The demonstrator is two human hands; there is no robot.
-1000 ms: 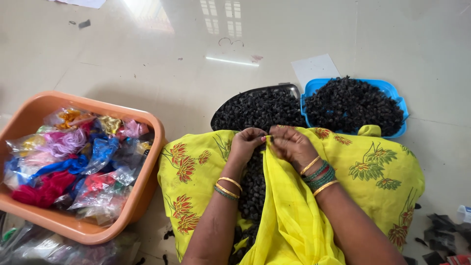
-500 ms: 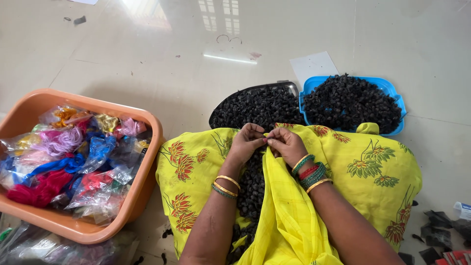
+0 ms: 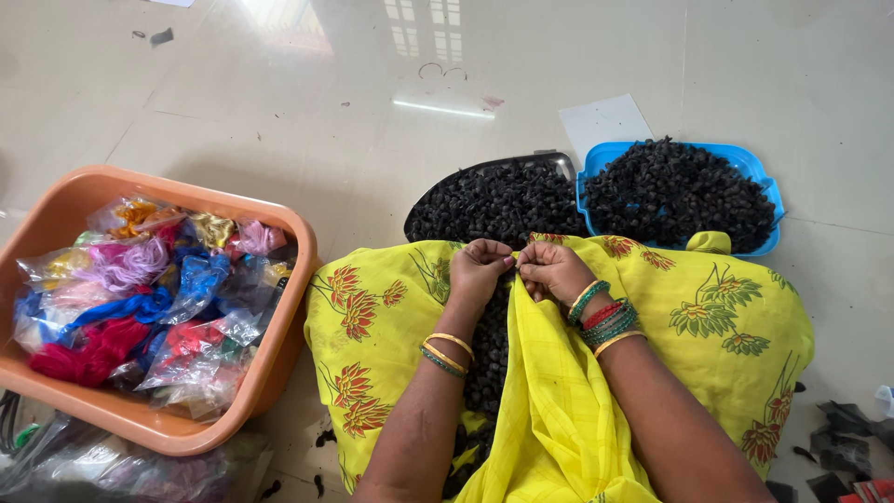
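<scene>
Since the earlier frame the two hands have shifted slightly lower over the lap and remain pressed together; the surrounding items have not moved. The left hand (image 3: 478, 268) is closed, fingertips pinched toward the right. The right hand (image 3: 552, 270) is likewise closed, thumb and fingers pinched against the left hand's fingertips. A small dark piece (image 3: 514, 262) appears to be held between them (too small to identify). Both wrists carry bangles: gold and green on the left, green, red and gold on the right.

Directly below the hands, a heap of small black pieces (image 3: 491, 349) lies in the fold of a yellow flowered cloth (image 3: 726, 326) spread across the lap. Just beyond the hands, a dark tray (image 3: 559, 161) holds more black pieces. Touching its right side, a blue tray (image 3: 771, 197) is piled with the same material. A white sheet (image 3: 603, 121) lies on the floor behind the blue tray.

Well to the left, an orange tub (image 3: 289, 307) contains clear bags of coloured thread (image 3: 140, 298).
</scene>
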